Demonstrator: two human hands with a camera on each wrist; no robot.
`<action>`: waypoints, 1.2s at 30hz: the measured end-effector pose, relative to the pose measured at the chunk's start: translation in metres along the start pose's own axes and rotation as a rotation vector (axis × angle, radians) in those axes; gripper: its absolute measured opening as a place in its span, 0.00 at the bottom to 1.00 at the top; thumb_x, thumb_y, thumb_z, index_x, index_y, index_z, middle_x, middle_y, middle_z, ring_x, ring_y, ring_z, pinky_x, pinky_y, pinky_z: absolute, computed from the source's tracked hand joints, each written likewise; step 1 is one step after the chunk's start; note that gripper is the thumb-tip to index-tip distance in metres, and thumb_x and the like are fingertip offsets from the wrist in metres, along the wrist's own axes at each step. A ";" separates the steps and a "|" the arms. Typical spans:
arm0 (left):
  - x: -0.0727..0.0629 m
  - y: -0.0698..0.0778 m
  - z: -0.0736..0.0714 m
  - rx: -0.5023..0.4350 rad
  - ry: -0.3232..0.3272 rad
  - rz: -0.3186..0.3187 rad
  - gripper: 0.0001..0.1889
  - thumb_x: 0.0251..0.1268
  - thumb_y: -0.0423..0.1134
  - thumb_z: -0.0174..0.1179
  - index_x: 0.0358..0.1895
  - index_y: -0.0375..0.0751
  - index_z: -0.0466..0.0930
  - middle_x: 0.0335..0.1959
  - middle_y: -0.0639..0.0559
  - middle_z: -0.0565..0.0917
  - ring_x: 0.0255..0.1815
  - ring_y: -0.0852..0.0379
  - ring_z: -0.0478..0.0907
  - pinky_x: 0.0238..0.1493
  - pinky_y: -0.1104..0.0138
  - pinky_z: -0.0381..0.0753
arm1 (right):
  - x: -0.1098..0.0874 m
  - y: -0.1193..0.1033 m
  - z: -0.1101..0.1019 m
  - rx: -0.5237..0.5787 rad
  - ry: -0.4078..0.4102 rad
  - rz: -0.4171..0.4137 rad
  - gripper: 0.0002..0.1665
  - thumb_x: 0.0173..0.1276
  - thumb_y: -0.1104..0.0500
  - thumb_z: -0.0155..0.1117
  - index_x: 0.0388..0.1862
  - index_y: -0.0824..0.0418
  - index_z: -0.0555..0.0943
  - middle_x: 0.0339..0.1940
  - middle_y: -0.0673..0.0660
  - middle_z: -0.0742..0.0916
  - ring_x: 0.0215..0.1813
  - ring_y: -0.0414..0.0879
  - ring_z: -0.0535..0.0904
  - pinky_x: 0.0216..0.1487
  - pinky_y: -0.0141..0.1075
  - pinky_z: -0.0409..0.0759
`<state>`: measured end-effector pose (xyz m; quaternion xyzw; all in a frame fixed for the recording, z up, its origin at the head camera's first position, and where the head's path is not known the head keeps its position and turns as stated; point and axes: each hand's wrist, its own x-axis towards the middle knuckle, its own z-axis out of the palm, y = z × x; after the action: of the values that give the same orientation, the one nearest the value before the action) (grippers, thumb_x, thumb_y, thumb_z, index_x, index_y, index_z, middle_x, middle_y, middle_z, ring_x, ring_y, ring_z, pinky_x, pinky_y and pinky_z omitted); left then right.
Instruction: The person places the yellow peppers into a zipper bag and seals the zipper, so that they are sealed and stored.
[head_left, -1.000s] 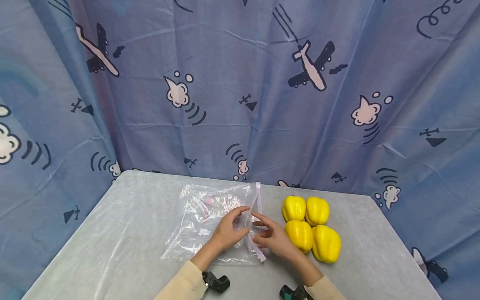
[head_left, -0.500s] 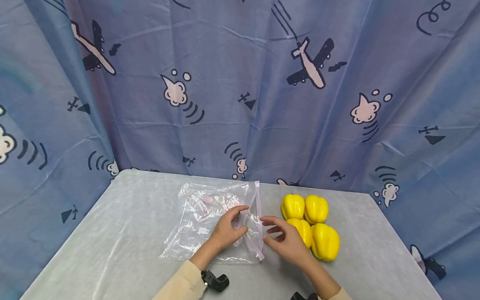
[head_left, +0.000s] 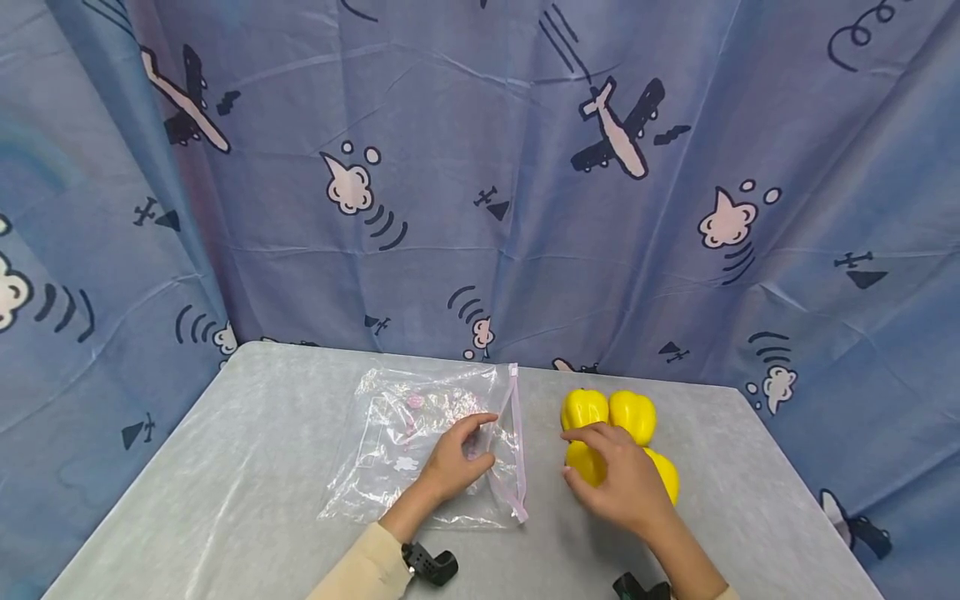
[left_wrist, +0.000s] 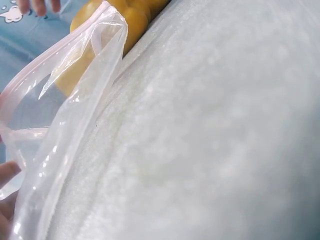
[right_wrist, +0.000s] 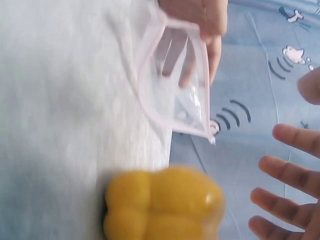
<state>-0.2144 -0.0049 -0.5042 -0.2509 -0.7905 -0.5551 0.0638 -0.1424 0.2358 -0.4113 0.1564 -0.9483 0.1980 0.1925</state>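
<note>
In my head view, the largest thing was the blue curtain [head_left: 450,100], printed with planes and clouds, standing beyond both sets of fingers. The pale table [head_left: 262,433] spread beneath them.

On it lay the clear bag [head_left: 416,446], mostly leftward of and beyond the left fingers [head_left: 475,421], with its pink zip edge [head_left: 517,442] just to their right. My right wrist view showed the mouth of the bag gaping, and some left fingers visible through the film; I couldn't tell which were inside and which outside.

I had the left hand [head_left: 452,462] at that mouth, thumb and forefinger parted in a wide curve. I had the right hand [head_left: 622,479] over the nearer peppers, its fingers [right_wrist: 297,137] spread, the tips well separated.

Four yellow peppers clustered about those right fingers. The far left pepper [head_left: 583,407] and the far right pepper [head_left: 633,415] sat just beyond them; the near left pepper [head_left: 585,462] showed between thumb and forefinger, and the near right pepper [head_left: 666,475] peeked out to their right, partly covered by the hand.

Smallest were the black wrist mounts [head_left: 433,565], nearer me than either hand's fingers.
</note>
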 end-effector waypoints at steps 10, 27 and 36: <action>0.000 -0.002 0.001 0.005 -0.001 -0.033 0.29 0.49 0.31 0.60 0.61 0.42 0.75 0.61 0.44 0.77 0.63 0.45 0.74 0.63 0.53 0.74 | -0.002 0.020 0.002 -0.090 -0.090 -0.006 0.27 0.49 0.50 0.74 0.50 0.54 0.81 0.44 0.50 0.83 0.48 0.50 0.78 0.49 0.50 0.77; 0.000 -0.002 0.001 0.010 -0.001 -0.030 0.28 0.50 0.31 0.60 0.61 0.41 0.75 0.61 0.44 0.77 0.63 0.44 0.74 0.63 0.52 0.74 | 0.001 0.036 0.011 -0.185 -0.199 -0.008 0.39 0.38 0.48 0.79 0.54 0.54 0.80 0.45 0.52 0.82 0.46 0.50 0.77 0.47 0.48 0.78; 0.000 -0.002 0.000 0.010 -0.004 -0.026 0.28 0.50 0.31 0.60 0.61 0.41 0.75 0.61 0.43 0.77 0.62 0.43 0.74 0.63 0.52 0.74 | 0.002 0.037 0.012 -0.244 -0.239 -0.026 0.45 0.31 0.50 0.82 0.56 0.52 0.79 0.47 0.52 0.83 0.47 0.52 0.77 0.48 0.51 0.78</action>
<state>-0.2151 -0.0050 -0.5056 -0.2415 -0.7966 -0.5513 0.0565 -0.1619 0.2627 -0.4327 0.1666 -0.9793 0.0590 0.0985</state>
